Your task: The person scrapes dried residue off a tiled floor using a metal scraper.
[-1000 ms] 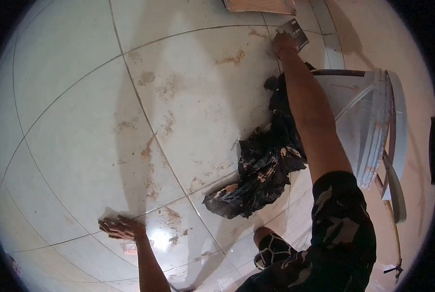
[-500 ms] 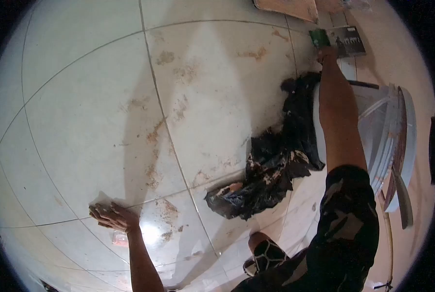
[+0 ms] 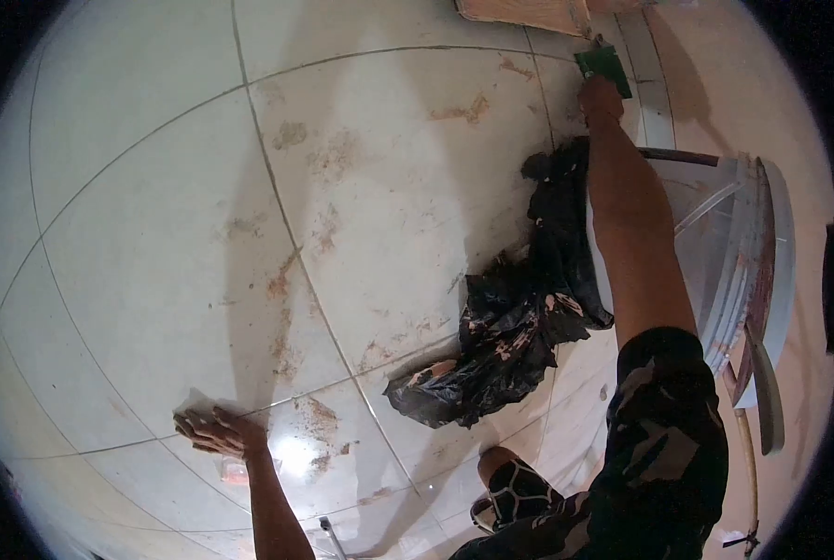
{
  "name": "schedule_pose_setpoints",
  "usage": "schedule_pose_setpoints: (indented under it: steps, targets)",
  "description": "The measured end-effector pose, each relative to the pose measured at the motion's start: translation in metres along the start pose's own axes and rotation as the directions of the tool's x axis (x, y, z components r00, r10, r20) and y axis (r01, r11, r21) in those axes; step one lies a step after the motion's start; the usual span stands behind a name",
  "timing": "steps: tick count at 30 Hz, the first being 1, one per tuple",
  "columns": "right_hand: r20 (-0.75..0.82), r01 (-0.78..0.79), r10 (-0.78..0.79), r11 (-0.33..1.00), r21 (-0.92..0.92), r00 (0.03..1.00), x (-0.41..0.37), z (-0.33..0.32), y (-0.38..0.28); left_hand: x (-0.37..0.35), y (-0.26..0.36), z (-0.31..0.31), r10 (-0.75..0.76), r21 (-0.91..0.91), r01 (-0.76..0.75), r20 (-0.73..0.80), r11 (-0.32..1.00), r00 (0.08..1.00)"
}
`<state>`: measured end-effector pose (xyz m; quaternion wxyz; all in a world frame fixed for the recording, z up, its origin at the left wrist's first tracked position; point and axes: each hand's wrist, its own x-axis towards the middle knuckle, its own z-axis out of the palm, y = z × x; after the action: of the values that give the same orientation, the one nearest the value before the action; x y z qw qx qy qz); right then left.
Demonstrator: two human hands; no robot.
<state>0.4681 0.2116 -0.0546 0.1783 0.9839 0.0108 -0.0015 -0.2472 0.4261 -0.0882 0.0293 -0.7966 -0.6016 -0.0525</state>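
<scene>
My left hand rests on the tiled floor at the lower left, its fingers spread and nothing held. My right arm reaches to the upper right, where my right hand is closed on a green item beside the wall. Brown smears mark the tiles between my hands. A crumpled black plastic bag with pale brown stains lies on the floor, below my right forearm in the view.
A whitish bucket or tub stands against the wall on the right, partly behind my right arm. A blade-like grey object leans near its rim. At the top lies a brown board. My foot shows at the bottom.
The dark printed box beside my right hand is no longer seen. The green item is tilted and shows more of its surface. My left hand stays on the floor; the view has shifted slightly.
</scene>
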Motion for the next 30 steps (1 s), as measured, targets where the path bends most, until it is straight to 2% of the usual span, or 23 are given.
schedule_pose_setpoints:
  steps: [2,3,5,6,8,11,12,14,16,18,19,21,22,23,25,27,28,30]
  targets:
    - [0.157,0.017,-0.018,1.000,0.008,0.987,0.005,-0.005,-0.006,-0.002,0.001,0.002,-0.031,0.037,0.031,0.002,0.999,1.000]
    - [0.163,0.016,-0.016,1.000,0.005,0.986,0.002,-0.005,-0.008,-0.002,0.002,-0.002,-0.044,0.011,0.043,0.012,0.999,0.999]
    - [0.127,-0.108,0.088,0.980,0.165,0.988,0.004,-0.009,-0.018,0.002,0.008,-0.001,-0.054,-0.026,0.054,0.005,0.998,0.999]
    - [0.128,-0.116,0.095,0.979,0.169,0.987,0.006,-0.008,-0.020,0.001,0.007,0.000,-0.053,-0.038,0.053,0.008,0.998,0.999]
    - [0.061,0.144,-0.137,0.982,-0.121,0.989,0.010,0.001,-0.019,-0.001,0.000,-0.003,-0.037,-0.043,0.037,0.014,0.998,0.999]
    - [0.112,0.082,-0.067,0.988,-0.128,0.991,0.023,0.000,-0.023,-0.001,0.003,-0.004,-0.046,-0.025,0.047,0.030,0.999,0.998]
    - [0.112,0.088,-0.074,0.989,-0.122,0.991,0.038,0.018,-0.018,-0.001,0.004,-0.007,-0.052,-0.021,0.052,0.025,0.998,0.998]
    - [0.029,-0.062,0.066,0.990,-0.128,0.997,0.076,0.052,-0.007,0.000,0.007,-0.007,-0.067,-0.058,0.069,0.047,0.996,0.997]
    - [-0.056,0.052,-0.053,0.998,-0.021,0.997,0.070,0.045,0.015,-0.001,0.001,-0.002,-0.076,-0.021,0.077,0.040,0.997,0.996]
    - [-0.006,-0.219,0.221,0.972,0.081,0.975,0.056,0.015,0.009,-0.002,-0.004,0.000,-0.078,0.026,0.076,0.060,0.997,0.995]
    - [0.006,-0.226,0.226,0.972,0.061,0.974,0.060,0.031,0.021,-0.001,-0.005,-0.001,-0.038,0.001,0.038,0.046,0.999,0.998]
    - [0.006,-0.256,0.261,0.942,0.219,0.965,0.094,0.055,0.035,-0.002,-0.001,0.002,-0.019,-0.030,0.020,0.033,0.999,0.999]
    - [0.010,-0.254,0.257,0.944,0.210,0.966,0.093,0.058,0.040,-0.001,0.000,0.001,-0.016,-0.039,0.017,0.023,0.999,1.000]
    - [-0.173,-0.144,0.178,0.970,0.194,0.969,0.089,0.056,0.042,-0.001,-0.001,-0.002,-0.015,-0.049,0.015,0.012,0.999,1.000]
    - [-0.361,-0.027,0.084,0.987,0.161,0.929,0.098,0.044,0.034,0.000,0.001,-0.003,0.002,-0.049,-0.001,0.018,0.999,1.000]
    - [-0.233,0.059,0.010,0.956,0.287,0.972,0.110,0.024,0.013,0.000,0.000,-0.003,0.019,-0.050,-0.018,0.020,0.999,1.000]
    - [-0.244,0.070,0.004,0.954,0.292,0.970,0.109,0.021,0.007,-0.001,-0.003,-0.001,0.016,-0.062,-0.016,0.001,0.998,1.000]
    - [-0.189,0.215,-0.199,0.975,0.064,0.961,0.100,0.025,0.004,-0.001,-0.001,0.003,0.009,-0.077,-0.011,-0.026,0.997,1.000]
